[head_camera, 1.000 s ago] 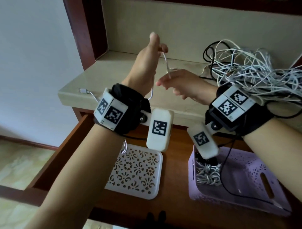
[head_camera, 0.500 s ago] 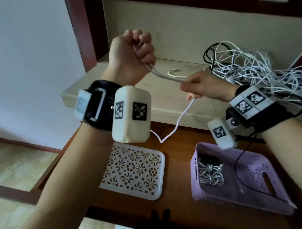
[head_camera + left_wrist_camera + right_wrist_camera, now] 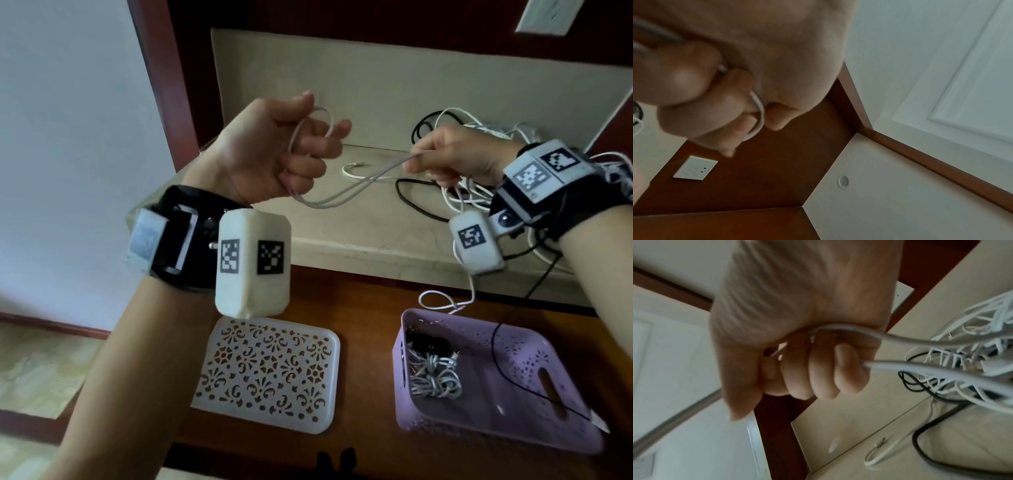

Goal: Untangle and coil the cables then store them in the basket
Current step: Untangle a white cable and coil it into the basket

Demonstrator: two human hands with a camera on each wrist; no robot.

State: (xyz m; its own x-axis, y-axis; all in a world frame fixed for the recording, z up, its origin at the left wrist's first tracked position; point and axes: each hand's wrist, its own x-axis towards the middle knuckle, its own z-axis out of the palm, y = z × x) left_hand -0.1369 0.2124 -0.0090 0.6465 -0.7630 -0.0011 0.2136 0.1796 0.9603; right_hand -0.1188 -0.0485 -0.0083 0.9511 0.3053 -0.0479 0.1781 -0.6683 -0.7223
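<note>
White cable (image 3: pixel 346 192): doubled strands are held in the air between the two hands, above the beige surface (image 3: pixel 359 233) and up and to the left of the basket; they sag slightly in the middle.
Left hand (image 3: pixel 274 154): raised, palm toward the head camera, fingers curled round a loop of the cable that is wound over them; in the left wrist view the loop (image 3: pixel 758 113) is seen passing round the fingertips.
Right hand (image 3: pixel 459 154): clenched on the same cable, strands pinched at the fingertips; in the right wrist view two strands (image 3: pixel 920 368) are seen leaving the fist (image 3: pixel 797 353).
Key relation: the cable's long axis runs from the left hand, down and across, to the right hand. The right hand is nearer the slack, so it is judged that the next turn is fed from there onto the left hand's fingers.
Loose tail: a white length (image 3: pixel 445 301) hangs below the right wrist, just above the basket's rim; whether it belongs to the held cable cannot be told.
Basket (image 3: pixel 565 359): purple, on the wooden surface, with bundled cables (image 3: pixel 431 373) in its left end.
Tangle (image 3: pixel 472 192): white and black cables on the beige surface, largely hidden behind the right hand and wrist.
White tray (image 3: pixel 267 373): perforated, left of the basket.
Hard to make out: the cable's plug ends and the number of turns.
</note>
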